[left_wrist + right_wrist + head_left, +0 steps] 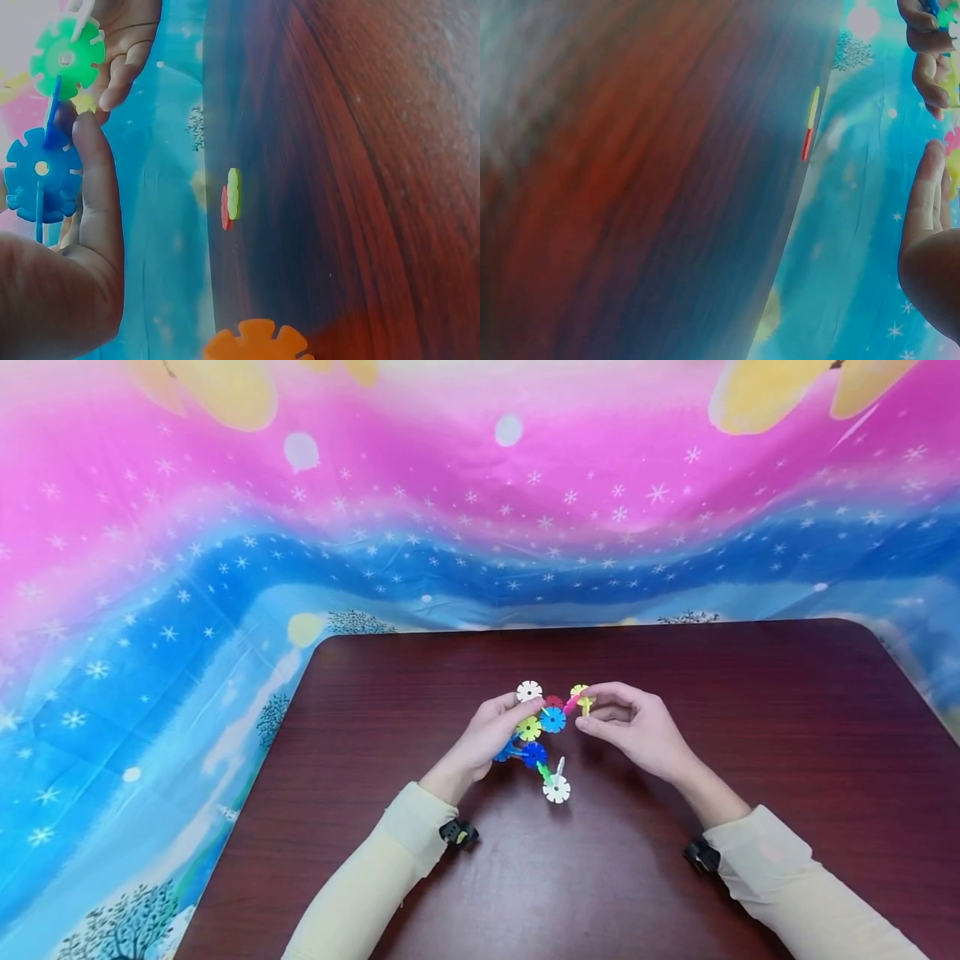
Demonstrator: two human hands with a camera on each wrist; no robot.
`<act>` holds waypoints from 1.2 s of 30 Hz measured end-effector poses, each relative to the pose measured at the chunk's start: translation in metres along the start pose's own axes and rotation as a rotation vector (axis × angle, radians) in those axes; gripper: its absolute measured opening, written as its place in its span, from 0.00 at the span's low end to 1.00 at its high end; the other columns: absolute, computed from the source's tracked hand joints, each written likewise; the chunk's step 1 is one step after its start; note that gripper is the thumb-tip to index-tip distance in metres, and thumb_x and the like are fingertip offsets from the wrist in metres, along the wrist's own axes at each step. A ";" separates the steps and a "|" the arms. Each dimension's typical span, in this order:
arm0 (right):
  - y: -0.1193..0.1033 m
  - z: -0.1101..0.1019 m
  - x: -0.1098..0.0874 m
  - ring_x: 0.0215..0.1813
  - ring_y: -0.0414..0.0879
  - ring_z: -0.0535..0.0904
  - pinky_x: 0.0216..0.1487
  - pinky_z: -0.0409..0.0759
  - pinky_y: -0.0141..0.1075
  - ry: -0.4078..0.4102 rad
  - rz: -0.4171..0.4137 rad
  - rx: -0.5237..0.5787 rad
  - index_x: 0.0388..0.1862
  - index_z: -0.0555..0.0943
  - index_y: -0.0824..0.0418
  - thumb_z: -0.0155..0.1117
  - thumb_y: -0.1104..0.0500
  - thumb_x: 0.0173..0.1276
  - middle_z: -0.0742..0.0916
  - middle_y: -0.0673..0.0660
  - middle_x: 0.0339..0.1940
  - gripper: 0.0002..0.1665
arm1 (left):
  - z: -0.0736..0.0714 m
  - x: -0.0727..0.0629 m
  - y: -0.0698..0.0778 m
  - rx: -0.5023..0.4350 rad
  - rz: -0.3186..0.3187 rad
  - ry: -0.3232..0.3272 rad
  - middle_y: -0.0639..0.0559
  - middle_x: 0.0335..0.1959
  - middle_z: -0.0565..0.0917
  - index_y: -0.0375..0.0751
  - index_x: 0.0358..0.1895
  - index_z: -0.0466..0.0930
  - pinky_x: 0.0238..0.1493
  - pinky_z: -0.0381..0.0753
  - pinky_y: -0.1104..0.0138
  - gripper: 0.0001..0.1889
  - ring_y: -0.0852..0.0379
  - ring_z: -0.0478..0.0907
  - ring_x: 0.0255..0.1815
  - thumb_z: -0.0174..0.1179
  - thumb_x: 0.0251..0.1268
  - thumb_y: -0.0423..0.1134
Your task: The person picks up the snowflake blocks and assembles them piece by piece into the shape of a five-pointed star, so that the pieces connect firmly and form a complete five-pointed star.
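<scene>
My left hand [491, 731] grips a chain of interlocked notched plastic discs, with the thumb on top. In the head view the chain shows a light-blue disc [553, 720], a yellow-green disc [529, 729], a dark-blue disc [533, 754], a green disc [543, 772] and a white disc [557, 789] hanging lowest. To the right, my right hand [637, 727] pinches a yellow disc [587, 704] between thumb and fingers, beside a pink disc [572, 704]. A green disc [67, 58] and a blue disc [43, 176] face the left wrist camera. My fingers partly hide the joints.
Both hands are above a dark brown wooden table [787, 710]. In the left wrist view a red disc [225, 208] and a yellow-green disc [234, 193] appear edge-on on the table, with an orange disc [257, 343] nearer. A patterned cloth [450, 510] hangs behind the table.
</scene>
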State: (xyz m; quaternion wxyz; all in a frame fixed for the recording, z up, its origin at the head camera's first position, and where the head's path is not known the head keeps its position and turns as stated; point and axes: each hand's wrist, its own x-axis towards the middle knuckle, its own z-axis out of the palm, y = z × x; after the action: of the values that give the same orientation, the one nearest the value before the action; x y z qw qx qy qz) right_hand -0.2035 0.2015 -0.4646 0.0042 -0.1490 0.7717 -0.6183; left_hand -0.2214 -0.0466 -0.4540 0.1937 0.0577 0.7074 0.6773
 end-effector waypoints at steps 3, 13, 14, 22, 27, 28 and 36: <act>-0.001 0.002 -0.001 0.45 0.46 0.89 0.46 0.87 0.34 0.006 -0.013 0.005 0.59 0.83 0.62 0.78 0.62 0.65 0.85 0.72 0.52 0.24 | 0.001 -0.001 0.001 -0.005 -0.005 -0.002 0.52 0.31 0.79 0.41 0.45 0.82 0.34 0.76 0.68 0.19 0.57 0.76 0.32 0.63 0.73 0.56; 0.002 0.003 -0.002 0.46 0.44 0.89 0.47 0.86 0.33 0.056 -0.020 -0.019 0.59 0.83 0.61 0.79 0.61 0.65 0.87 0.69 0.52 0.24 | 0.003 0.001 -0.003 -0.043 -0.030 0.000 0.49 0.37 0.84 0.41 0.50 0.83 0.37 0.81 0.67 0.21 0.56 0.80 0.33 0.62 0.74 0.56; 0.002 0.003 -0.003 0.46 0.44 0.89 0.47 0.86 0.33 0.069 -0.022 -0.021 0.59 0.83 0.61 0.79 0.61 0.65 0.87 0.68 0.51 0.25 | 0.004 0.001 -0.003 -0.052 -0.027 0.004 0.49 0.37 0.85 0.41 0.50 0.83 0.36 0.81 0.68 0.20 0.56 0.81 0.33 0.62 0.74 0.56; 0.001 0.007 -0.004 0.45 0.43 0.88 0.48 0.85 0.31 0.127 -0.045 -0.027 0.59 0.82 0.62 0.79 0.63 0.64 0.89 0.60 0.48 0.25 | 0.006 0.002 -0.002 -0.146 -0.022 0.065 0.49 0.32 0.84 0.41 0.45 0.82 0.31 0.82 0.69 0.19 0.58 0.82 0.27 0.64 0.72 0.56; 0.001 0.012 -0.003 0.44 0.43 0.88 0.48 0.85 0.31 0.142 -0.072 -0.001 0.57 0.82 0.64 0.79 0.66 0.63 0.87 0.71 0.49 0.25 | 0.009 0.002 -0.001 -0.191 -0.017 0.073 0.44 0.35 0.85 0.41 0.47 0.83 0.30 0.84 0.68 0.18 0.58 0.83 0.27 0.63 0.74 0.54; 0.000 0.014 -0.003 0.44 0.43 0.88 0.48 0.85 0.31 0.143 -0.077 0.008 0.57 0.82 0.65 0.79 0.67 0.63 0.86 0.73 0.49 0.25 | 0.009 0.002 0.000 -0.197 -0.016 0.074 0.44 0.34 0.85 0.41 0.48 0.83 0.30 0.83 0.69 0.18 0.58 0.82 0.27 0.63 0.74 0.54; -0.001 0.016 -0.001 0.43 0.42 0.88 0.48 0.86 0.32 0.140 -0.080 0.016 0.61 0.83 0.65 0.79 0.66 0.63 0.87 0.73 0.50 0.27 | 0.012 0.001 0.000 -0.205 -0.011 0.093 0.49 0.31 0.83 0.42 0.47 0.83 0.29 0.83 0.69 0.20 0.59 0.82 0.26 0.64 0.72 0.57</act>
State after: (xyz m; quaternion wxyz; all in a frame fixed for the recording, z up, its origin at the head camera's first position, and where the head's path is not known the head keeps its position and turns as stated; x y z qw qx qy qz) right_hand -0.1994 0.1858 -0.4674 -0.0732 -0.1360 0.7587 -0.6329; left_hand -0.2180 -0.0353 -0.4544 0.1691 0.0021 0.6429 0.7470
